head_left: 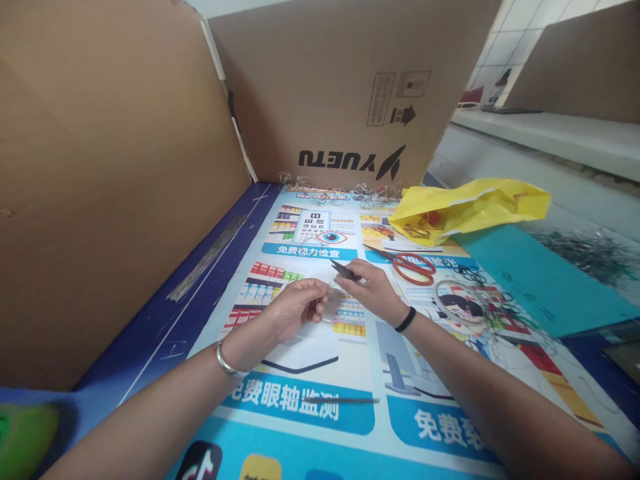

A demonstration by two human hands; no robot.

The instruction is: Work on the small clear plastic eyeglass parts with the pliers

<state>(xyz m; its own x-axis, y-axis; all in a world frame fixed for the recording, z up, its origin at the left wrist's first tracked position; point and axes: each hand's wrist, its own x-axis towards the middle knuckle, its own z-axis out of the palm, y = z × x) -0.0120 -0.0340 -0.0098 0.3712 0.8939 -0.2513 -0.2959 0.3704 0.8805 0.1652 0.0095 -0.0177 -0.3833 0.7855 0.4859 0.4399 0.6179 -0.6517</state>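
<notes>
My left hand (299, 305) is closed in a pinch at the middle of the printed sheet, with a thin wire-like loop (330, 319) at its fingertips. The loop is faint, and I cannot make out its exact shape. Beside it, my right hand (373, 285) is closed around small dark-bladed snips (343, 270), their points aimed up and left. The fingers hide the snips' handles. Just beyond my right hand lie red-handled scissors (414, 269). A thin dark rod (345, 400) rests on the sheet nearer to me.
Cardboard panels (340, 87) wall the left and back. A yellow bag (470, 207) holds orange-handled items. Right of me are a teal sheet (545, 280), a coil of wire (450, 293) and tangled wire scraps (590, 253). Thin straight wires (207, 260) lie left; a green object (27, 437) sits near-left.
</notes>
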